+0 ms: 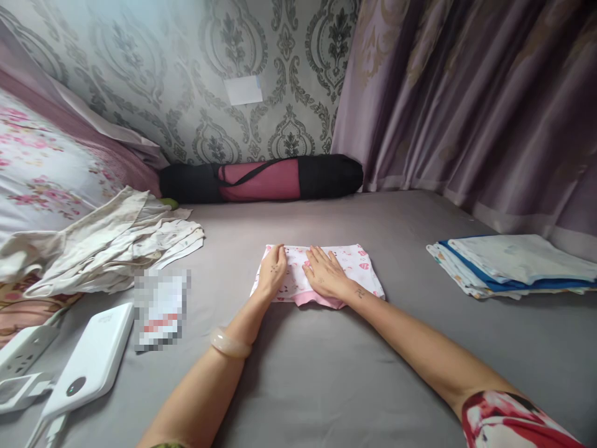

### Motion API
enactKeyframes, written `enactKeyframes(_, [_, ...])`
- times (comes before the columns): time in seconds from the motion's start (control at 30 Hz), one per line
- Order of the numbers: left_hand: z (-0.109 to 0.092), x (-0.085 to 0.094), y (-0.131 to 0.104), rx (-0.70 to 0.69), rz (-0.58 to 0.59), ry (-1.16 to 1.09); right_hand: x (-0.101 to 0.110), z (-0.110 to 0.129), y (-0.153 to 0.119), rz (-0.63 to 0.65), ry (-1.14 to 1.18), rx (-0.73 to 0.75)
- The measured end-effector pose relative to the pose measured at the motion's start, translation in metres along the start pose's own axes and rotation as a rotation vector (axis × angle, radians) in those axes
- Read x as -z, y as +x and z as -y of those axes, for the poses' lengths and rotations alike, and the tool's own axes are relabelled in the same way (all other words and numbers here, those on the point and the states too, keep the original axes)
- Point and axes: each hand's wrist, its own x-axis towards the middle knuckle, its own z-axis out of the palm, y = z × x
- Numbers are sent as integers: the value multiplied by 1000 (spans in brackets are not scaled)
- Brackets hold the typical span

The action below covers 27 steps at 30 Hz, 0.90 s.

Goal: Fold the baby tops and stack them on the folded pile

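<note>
A folded white garment (359, 264) with pink heart prints lies flat on the grey bed sheet. Its pink trim (319, 300) shows along the near edge. My right hand (325, 272) rests palm down on the middle of the cloth, fingers stretched and a little apart. On the left part of the garment my left hand (274, 270) stands on its side, with its fingers stretched forward and close together. Neither hand appears to grip the fabric, though the underside of the left one is hidden.
Right lies a stack of folded clothes (522, 261); left, a loose pile of pale clothes (125, 242). A white power bank (91, 364), a power strip (25, 351) and a blurred packet (161, 311) lie near left. A black-and-maroon long bag (261, 180) lines the wall.
</note>
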Motion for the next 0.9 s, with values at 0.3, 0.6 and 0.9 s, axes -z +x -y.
enactKeyframes(0.3, [4,8,1,112,-317,-548,-8,33,20,-44,56,-4])
enactKeyframes(0.6, [12,17,11,437,-508,-824,-21,31,24,-66,21,-1])
enactKeyframes(0.9, [9,19,11,275,-567,-860,-10,62,38,7,96,45])
